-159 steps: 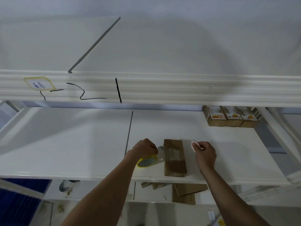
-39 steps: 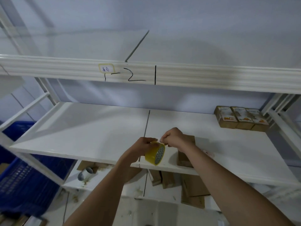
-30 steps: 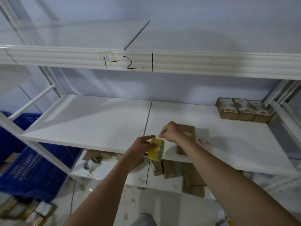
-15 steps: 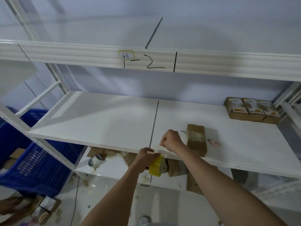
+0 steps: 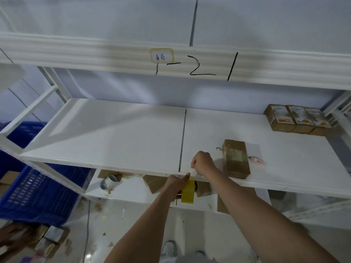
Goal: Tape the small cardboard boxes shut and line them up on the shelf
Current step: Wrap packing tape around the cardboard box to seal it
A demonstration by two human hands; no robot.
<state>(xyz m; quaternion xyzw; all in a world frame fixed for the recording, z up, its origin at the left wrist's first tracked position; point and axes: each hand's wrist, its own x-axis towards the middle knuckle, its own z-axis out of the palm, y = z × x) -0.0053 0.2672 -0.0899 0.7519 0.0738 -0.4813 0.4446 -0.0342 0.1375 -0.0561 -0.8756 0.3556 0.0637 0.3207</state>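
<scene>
Leftmost, a blue crate (image 5: 36, 188) sits below the white shelf (image 5: 117, 137), its far end cut off by the frame edge. Just under the shelf's front lip, the left hand (image 5: 175, 185) holds a yellow tape roll (image 5: 187, 190), its grip curled round the roll, though the fingers are mostly hidden behind it. Above it, the right hand (image 5: 202, 163) is clenched at the shelf edge, apparently pinching a clear strip of tape too faint to trace. Just beside that hand, a small cardboard box (image 5: 235, 158) lies on the shelf, a pale patch across its top. A blurred pinkish object (image 5: 256, 160) lies by it. Far right, three labelled boxes (image 5: 297, 120) stand side by side at the back.
</scene>
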